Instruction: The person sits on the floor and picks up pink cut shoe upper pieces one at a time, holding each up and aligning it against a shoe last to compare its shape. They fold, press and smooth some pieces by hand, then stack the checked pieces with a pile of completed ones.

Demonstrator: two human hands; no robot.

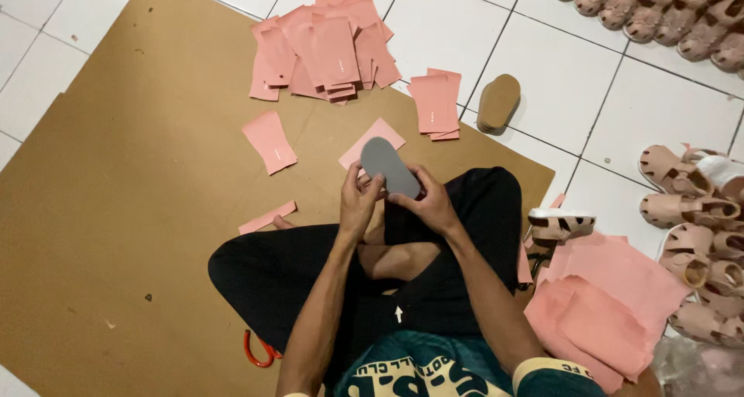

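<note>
Hands meet over a crossed lap: the left hand (358, 199) and right hand (425, 203) both pinch a flat grey oval insole (389, 167), fingers closed on its near end while the far end tilts up and away from the person. Steady work here likely means keeping the thumbs near the edge so the piece stays flat and does not bend. Just beyond the hands lies a single pink paper sheet (372, 143); farther out, a heap of pink paper sheets (325, 48). A tan shoe sole (497, 101) rests right of them. A brown cardboard sheet (116, 211) covers white tiled floor (558, 71), with rows of pale pink sandals (690, 211) off to the right.
</note>
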